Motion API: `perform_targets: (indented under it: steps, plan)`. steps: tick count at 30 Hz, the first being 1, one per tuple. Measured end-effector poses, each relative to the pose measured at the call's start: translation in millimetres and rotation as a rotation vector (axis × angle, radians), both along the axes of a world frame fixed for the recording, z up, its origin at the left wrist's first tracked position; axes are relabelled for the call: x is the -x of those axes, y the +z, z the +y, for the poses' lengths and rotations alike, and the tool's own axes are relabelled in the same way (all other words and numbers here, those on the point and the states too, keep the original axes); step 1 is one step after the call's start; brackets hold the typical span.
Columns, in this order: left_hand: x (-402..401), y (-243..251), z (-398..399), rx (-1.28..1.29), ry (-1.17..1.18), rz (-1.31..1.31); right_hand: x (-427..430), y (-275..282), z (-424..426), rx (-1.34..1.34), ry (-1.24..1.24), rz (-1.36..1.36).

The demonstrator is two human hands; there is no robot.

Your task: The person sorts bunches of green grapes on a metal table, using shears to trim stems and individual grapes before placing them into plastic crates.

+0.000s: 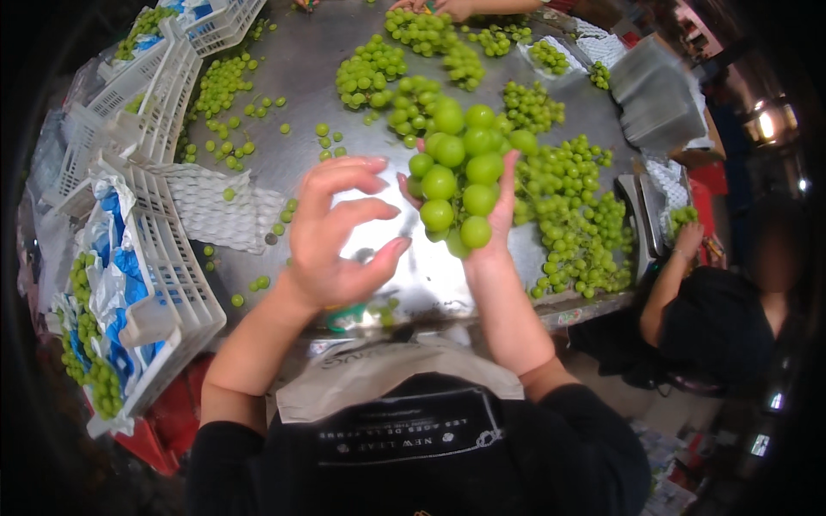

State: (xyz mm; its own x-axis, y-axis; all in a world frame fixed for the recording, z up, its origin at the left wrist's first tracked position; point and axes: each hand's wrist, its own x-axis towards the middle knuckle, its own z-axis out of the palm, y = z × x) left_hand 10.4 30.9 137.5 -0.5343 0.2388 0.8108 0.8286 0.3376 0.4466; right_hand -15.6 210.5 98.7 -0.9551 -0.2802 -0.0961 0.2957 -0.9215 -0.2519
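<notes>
A bunch of large green grapes rests in my right hand, raised above the metal table. My right fingers wrap its sides and the palm lies beneath it, partly hidden by the berries. To the left of the bunch, my left hand hovers with fingers bent and apart, holding nothing. Several more bunches of green grapes lie heaped to the right of my right hand. Beyond the held bunch lie further grape bunches. Loose grapes are scattered beyond my left hand.
White plastic crates with blue and white wrapping line the left side. A white foam net lies beside them. Clear plastic containers are stacked at the right. A co-worker's hand touches grapes by a scale; another person's hands work at the far edge.
</notes>
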Motion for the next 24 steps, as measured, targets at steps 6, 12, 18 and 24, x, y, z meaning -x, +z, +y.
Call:
perform_targets:
  steps: [6,12,18,24]
  plan:
    - [-7.1,-9.5,18.1,-0.070,0.018,-0.006,-1.1,12.4,-4.4,-0.066,-0.036,-0.070]
    - [-1.9,-30.7,24.6,-0.086,0.054,-0.117,2.9,2.3,-2.6,0.033,-0.004,0.084]
    - [-4.9,-34.3,28.7,-0.217,0.026,-0.302,0.4,-4.5,-4.2,0.114,-0.008,0.082]
    - [-4.3,-54.4,30.7,-0.104,0.165,-0.024,-3.2,-1.6,-14.1,-0.102,-0.123,-0.114]
